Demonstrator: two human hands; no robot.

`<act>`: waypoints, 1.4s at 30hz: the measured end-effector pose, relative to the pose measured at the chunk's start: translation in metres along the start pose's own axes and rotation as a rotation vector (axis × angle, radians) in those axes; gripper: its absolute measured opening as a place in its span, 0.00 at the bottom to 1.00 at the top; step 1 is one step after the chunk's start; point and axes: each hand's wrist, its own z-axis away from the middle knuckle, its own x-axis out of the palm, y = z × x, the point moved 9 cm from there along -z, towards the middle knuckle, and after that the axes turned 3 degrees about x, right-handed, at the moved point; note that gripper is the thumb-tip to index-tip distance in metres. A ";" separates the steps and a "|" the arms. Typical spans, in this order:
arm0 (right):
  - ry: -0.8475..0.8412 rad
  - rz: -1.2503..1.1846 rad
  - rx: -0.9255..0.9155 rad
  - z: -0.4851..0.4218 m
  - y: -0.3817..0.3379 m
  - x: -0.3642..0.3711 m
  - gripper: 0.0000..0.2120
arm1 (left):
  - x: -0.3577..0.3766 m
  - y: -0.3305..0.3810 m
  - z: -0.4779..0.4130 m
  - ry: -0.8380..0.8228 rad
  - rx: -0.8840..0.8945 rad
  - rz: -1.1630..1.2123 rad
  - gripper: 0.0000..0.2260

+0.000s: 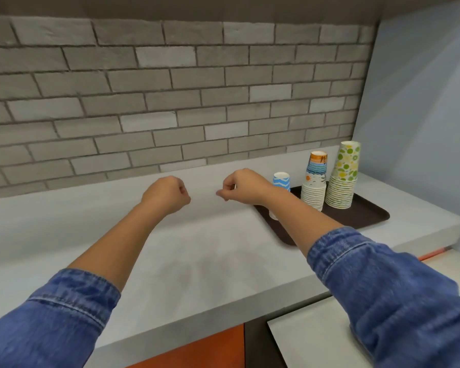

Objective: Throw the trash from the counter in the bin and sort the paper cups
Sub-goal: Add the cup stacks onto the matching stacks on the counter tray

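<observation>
**Q:** How is the sorting step done well?
**A:** Probably by nesting each cup rim-down onto the stack of its own print, kept square so nothing topples. The left hand (168,193) and right hand (242,187) hover over the tabletop (210,261), fingers curled, with nothing visibly held.

**Q:** What surrounds them?
**A:** The brown tray (369,216) carries a lime-print stack (344,176), a sun-and-wave stack (315,181) and a short blue-zigzag stack (281,180), which the right forearm partly hides. No trash or bin is identifiable. A brick wall (170,102) stands behind.
</observation>
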 end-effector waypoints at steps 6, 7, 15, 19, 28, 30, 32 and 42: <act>0.057 0.026 0.040 0.016 0.061 -0.050 0.16 | 0.010 0.076 -0.014 0.076 0.093 0.011 0.05; 0.073 0.033 0.054 0.017 0.077 -0.059 0.16 | 0.014 0.091 -0.020 0.090 0.114 0.016 0.05; 0.231 0.159 0.222 0.014 0.222 -0.133 0.16 | 0.071 0.220 -0.094 0.158 0.256 0.195 0.03; 0.418 0.182 0.327 0.007 0.292 -0.166 0.11 | 0.117 0.271 -0.136 0.150 0.303 0.278 0.13; 0.582 0.005 0.655 0.001 0.427 -0.160 0.38 | 0.215 0.332 -0.215 -0.012 0.309 0.249 0.41; 0.557 -0.041 0.678 -0.002 0.441 -0.148 0.44 | 0.232 0.336 -0.222 -0.074 0.331 0.267 0.42; 0.539 -0.089 0.679 -0.006 0.451 -0.138 0.49 | 0.240 0.338 -0.226 -0.090 0.361 0.324 0.41; 0.609 -0.232 0.646 -0.012 0.474 -0.123 0.43 | 0.243 0.337 -0.224 -0.063 0.404 0.407 0.35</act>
